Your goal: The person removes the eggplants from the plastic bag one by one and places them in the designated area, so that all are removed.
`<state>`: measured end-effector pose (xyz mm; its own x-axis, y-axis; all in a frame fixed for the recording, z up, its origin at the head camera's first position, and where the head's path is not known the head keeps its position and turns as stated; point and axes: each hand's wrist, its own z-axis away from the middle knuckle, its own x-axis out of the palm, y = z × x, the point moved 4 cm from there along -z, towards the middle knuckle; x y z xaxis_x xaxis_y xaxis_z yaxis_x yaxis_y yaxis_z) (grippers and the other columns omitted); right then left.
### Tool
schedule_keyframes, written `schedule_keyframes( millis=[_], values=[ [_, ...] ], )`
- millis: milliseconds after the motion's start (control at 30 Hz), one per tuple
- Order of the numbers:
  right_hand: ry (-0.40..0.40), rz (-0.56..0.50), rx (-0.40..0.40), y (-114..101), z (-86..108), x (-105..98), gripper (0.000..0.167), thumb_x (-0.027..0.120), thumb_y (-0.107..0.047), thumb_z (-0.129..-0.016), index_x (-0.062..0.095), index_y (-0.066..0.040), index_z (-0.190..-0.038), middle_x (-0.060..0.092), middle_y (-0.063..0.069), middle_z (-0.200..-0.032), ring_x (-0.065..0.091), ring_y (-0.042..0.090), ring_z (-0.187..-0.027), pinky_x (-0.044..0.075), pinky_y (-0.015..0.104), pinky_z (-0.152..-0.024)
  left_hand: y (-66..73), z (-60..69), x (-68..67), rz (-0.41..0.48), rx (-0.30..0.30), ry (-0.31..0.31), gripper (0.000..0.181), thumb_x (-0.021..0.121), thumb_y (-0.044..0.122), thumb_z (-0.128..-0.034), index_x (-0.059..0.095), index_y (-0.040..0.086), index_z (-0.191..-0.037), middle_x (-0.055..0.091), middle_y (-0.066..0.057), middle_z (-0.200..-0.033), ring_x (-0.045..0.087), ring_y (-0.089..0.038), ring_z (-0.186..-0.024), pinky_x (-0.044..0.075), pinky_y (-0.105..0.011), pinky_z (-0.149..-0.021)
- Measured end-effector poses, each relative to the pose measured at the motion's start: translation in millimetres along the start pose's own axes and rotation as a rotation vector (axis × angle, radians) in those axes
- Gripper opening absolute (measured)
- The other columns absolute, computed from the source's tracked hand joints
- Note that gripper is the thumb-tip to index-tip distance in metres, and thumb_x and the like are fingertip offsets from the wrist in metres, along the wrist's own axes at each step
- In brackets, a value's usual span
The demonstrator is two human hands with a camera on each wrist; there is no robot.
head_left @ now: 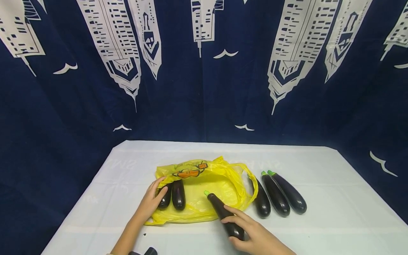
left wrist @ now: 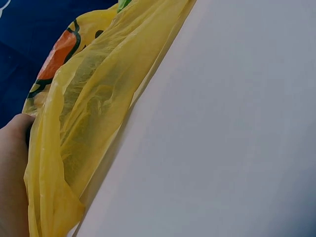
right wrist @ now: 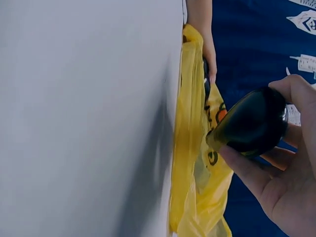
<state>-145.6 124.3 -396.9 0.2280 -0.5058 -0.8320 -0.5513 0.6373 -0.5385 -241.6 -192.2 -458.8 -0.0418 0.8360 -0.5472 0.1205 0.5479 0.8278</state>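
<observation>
A yellow plastic bag [head_left: 210, 191] lies with its mouth facing me in the head view. Two dark purple eggplants [head_left: 179, 196] rest side by side inside its left part. My left hand [head_left: 151, 200] grips the bag's rim at the left, its thumb in front of one of them. With my right hand [head_left: 251, 232] I hold another eggplant [head_left: 220, 209] by its thick end, the green stem tip pointing into the bag's mouth. The right wrist view shows fingers and thumb around this eggplant [right wrist: 252, 123], above the table.
Right of the bag, three more eggplants [head_left: 276, 196] lie on the white table [head_left: 338, 212]; a bag handle overlaps the leftmost. A black object [head_left: 150, 251] is cut off at the bottom edge. Behind the table hangs a dark blue curtain [head_left: 204, 106] with white building prints.
</observation>
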Motion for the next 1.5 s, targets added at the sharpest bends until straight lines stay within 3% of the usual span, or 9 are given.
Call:
schedule_keyframes(
  millis=[133, 333, 633, 900, 1233, 1300, 1367, 1467, 1500],
  values=[
    [0.006, -0.003, -0.002, 3, 3.9, -4, 0.031, 0.059, -0.034, -0.086, 0.053, -0.035, -0.116, 0.039, -0.005, -0.142, 0.049, 0.017, -0.12, 0.05, 0.03, -0.085, 0.0, -0.3, 0.7, 0.004, 0.002, -0.002, 0.05, 0.043, 0.044, -0.0935, 0.034, 0.024, -0.138, 0.025, -0.011, -0.148, 0.02, -0.037, -0.136, 0.02, -0.068, -0.101],
    [0.025, -0.01, -0.003, 9, 11.1, -12, 0.034, 0.062, -0.032, -0.084, 0.052, -0.038, -0.116, 0.039, -0.008, -0.142, 0.048, 0.013, -0.117, 0.05, 0.026, -0.081, 4.1, 2.1, 0.8, -0.011, 0.042, 0.043, 0.048, 0.044, 0.042, -0.0937, 0.037, 0.021, -0.137, 0.03, -0.016, -0.145, 0.026, -0.042, -0.132, 0.025, -0.071, -0.094],
    [0.135, 0.033, -0.031, 15, 22.1, -28, 0.033, 0.062, -0.027, -0.086, 0.052, -0.037, -0.115, 0.043, -0.007, -0.139, 0.048, 0.008, -0.117, 0.051, 0.024, -0.079, 1.0, -0.4, 0.3, -0.01, 0.006, 0.005, 0.05, 0.043, 0.043, -0.094, 0.034, 0.023, -0.139, 0.025, -0.012, -0.148, 0.021, -0.038, -0.136, 0.021, -0.067, -0.101],
    [0.255, 0.054, -0.024, 24, 33.8, -42, 0.039, 0.064, -0.02, -0.084, 0.052, -0.037, -0.117, 0.041, -0.013, -0.139, 0.037, -0.007, -0.12, 0.049, 0.021, -0.076, 1.4, -0.4, 0.0, -0.006, 0.003, 0.0, 0.05, 0.043, 0.044, -0.0937, 0.034, 0.024, -0.139, 0.025, -0.012, -0.148, 0.021, -0.037, -0.136, 0.02, -0.067, -0.101],
    [0.378, 0.113, 0.029, 39, 42.8, -63, 0.042, 0.067, -0.014, -0.081, 0.055, -0.033, -0.116, 0.042, -0.011, -0.139, 0.025, -0.018, -0.123, 0.045, 0.019, -0.083, 1.6, 0.0, 0.7, -0.008, 0.002, -0.001, 0.051, 0.043, 0.043, -0.0937, 0.034, 0.022, -0.139, 0.026, -0.013, -0.148, 0.021, -0.038, -0.136, 0.021, -0.067, -0.101],
    [0.4, 0.137, 0.032, 41, 44.3, -67, 0.042, 0.067, -0.013, -0.081, 0.055, -0.032, -0.116, 0.041, -0.009, -0.139, 0.025, -0.018, -0.123, 0.047, 0.024, -0.082, 2.5, 0.2, 0.5, -0.008, 0.003, -0.001, 0.05, 0.043, 0.043, -0.0938, 0.034, 0.022, -0.139, 0.026, -0.012, -0.148, 0.021, -0.038, -0.136, 0.021, -0.067, -0.101],
    [0.413, 0.124, 0.047, 45, 45.8, -71, 0.041, 0.065, -0.013, -0.082, 0.055, -0.032, -0.116, 0.04, -0.008, -0.14, 0.022, -0.019, -0.124, 0.05, 0.038, -0.081, 3.3, 0.4, 0.2, -0.008, 0.005, 0.0, 0.05, 0.043, 0.042, -0.094, 0.034, 0.022, -0.139, 0.026, -0.012, -0.148, 0.021, -0.038, -0.136, 0.021, -0.067, -0.101],
    [0.428, 0.094, 0.072, 51, 47.9, -76, 0.039, 0.064, -0.012, -0.083, 0.055, -0.031, -0.116, 0.039, -0.007, -0.142, 0.018, -0.02, -0.125, 0.045, 0.059, -0.079, 3.9, 0.5, -0.3, -0.011, 0.006, 0.003, 0.049, 0.044, 0.041, -0.0941, 0.035, 0.022, -0.139, 0.026, -0.013, -0.148, 0.021, -0.037, -0.136, 0.02, -0.067, -0.102],
    [0.434, 0.093, 0.081, 54, 48.7, -77, 0.039, 0.063, -0.012, -0.083, 0.055, -0.031, -0.116, 0.039, -0.007, -0.142, 0.018, -0.02, -0.125, 0.045, 0.059, -0.079, 3.9, 0.5, -0.4, -0.011, 0.007, 0.004, 0.049, 0.044, 0.041, -0.0941, 0.035, 0.021, -0.139, 0.026, -0.013, -0.148, 0.021, -0.037, -0.136, 0.02, -0.067, -0.102]
  ],
)
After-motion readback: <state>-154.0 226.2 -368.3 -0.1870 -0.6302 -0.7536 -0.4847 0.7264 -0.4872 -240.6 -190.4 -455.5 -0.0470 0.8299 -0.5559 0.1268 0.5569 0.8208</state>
